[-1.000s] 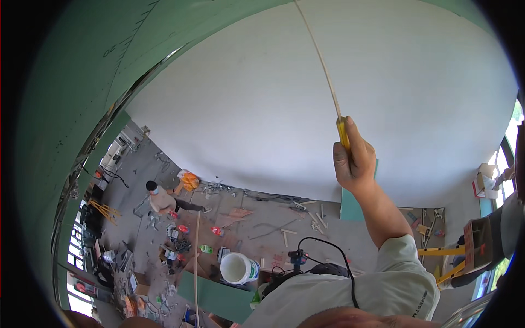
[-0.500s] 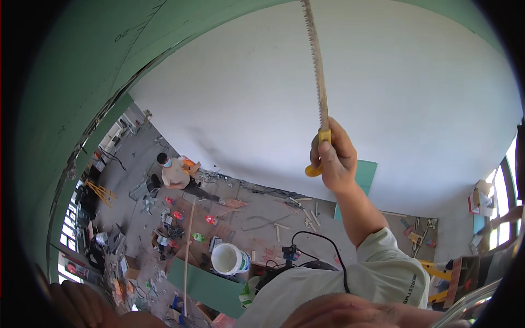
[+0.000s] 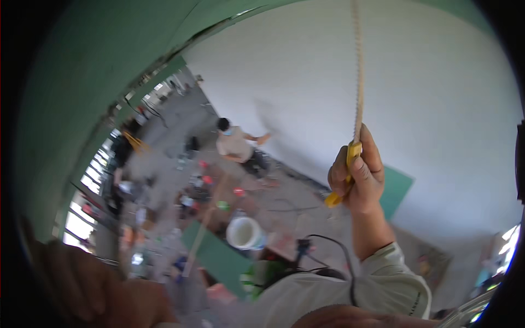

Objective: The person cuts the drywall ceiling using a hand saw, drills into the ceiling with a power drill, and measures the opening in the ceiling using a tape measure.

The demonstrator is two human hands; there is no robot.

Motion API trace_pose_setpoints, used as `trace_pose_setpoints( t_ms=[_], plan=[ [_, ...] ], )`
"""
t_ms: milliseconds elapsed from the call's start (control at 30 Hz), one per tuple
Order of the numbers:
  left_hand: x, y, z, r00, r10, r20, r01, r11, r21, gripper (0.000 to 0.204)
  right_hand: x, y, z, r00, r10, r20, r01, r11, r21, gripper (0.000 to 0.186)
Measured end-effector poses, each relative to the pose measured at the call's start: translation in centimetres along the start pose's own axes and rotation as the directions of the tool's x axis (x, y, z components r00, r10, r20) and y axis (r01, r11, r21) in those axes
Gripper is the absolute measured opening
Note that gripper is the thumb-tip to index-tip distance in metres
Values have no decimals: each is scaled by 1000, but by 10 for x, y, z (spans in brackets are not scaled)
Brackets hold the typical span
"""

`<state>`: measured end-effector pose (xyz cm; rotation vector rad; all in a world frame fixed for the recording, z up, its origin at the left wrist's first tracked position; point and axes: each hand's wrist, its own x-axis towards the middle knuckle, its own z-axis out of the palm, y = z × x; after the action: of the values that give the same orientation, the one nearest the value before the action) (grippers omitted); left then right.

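My right hand (image 3: 358, 177) is wrapped round the yellow handle of a hand saw (image 3: 359, 82), its thumb pressed on the handle. The long, narrow, toothed blade points upward, and its tip runs out of the top of the picture. Behind the saw stands a pale wall (image 3: 284, 71). At the lower left is my left hand (image 3: 76, 281), dim and blurred near the rim; whether its fingers grip anything cannot be told. A green board ceiling (image 3: 82, 71) with a dark gap along its edge spreads over the upper left.
Far below, another person (image 3: 235, 142) in a light top and mask stands by the wall. A white bucket (image 3: 245, 233) stands beside a green board (image 3: 216, 257) with a wooden strip (image 3: 203, 235) across it. Another green board (image 3: 396, 188) leans at the wall. Debris litters the floor (image 3: 175, 136).
The view has swung, so the room and the other person appear farther right. My right hand and saw sit farther right and slightly lower. The other person now has an arm stretched toward the wall.
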<state>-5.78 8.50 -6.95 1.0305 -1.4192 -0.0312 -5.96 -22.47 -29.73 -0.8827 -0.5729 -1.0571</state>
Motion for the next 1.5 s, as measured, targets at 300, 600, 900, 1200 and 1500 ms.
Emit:
trace_pose_setpoints(
  t_ms=[300,600,900,1200,1500],
  plan=[
    [0,-29,30,966,147,-212,-119,983,142,91,-7,19,-8,965,261,1,-242,894,376,49],
    [2,-32,42,828,303,-472,-133,924,359,95,26,9,-46,850,346,396,-494,786,373,47],
    [6,-18,52,804,211,-556,-73,963,260,102,71,-8,-85,672,237,702,-603,725,333,48],
    [16,-29,75,717,187,-671,-44,974,224,94,75,-14,-72,598,232,767,-779,392,488,50],
    [19,-30,70,706,228,-671,-79,966,244,86,74,-20,-35,586,308,750,-810,234,537,49]
  ],
)
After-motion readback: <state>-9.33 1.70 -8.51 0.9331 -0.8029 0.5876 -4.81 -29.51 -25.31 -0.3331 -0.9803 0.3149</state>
